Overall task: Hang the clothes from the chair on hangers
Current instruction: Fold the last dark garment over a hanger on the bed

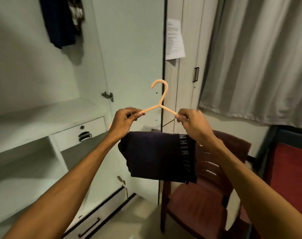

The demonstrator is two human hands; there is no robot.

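A peach plastic hanger is held up in front of me, hook upward. My left hand pinches its left arm and my right hand pinches its right arm. A folded dark navy garment with lettering on its band drapes over the hanger's lower bar, below both hands. The bar itself is hidden by the cloth. Behind and below stands a dark red wooden chair.
An open white wardrobe fills the left, with dark clothes hanging at the top, shelves and a drawer. Its open door stands straight ahead. Grey curtains hang at the right, and a paper sheet is stuck to a closed door.
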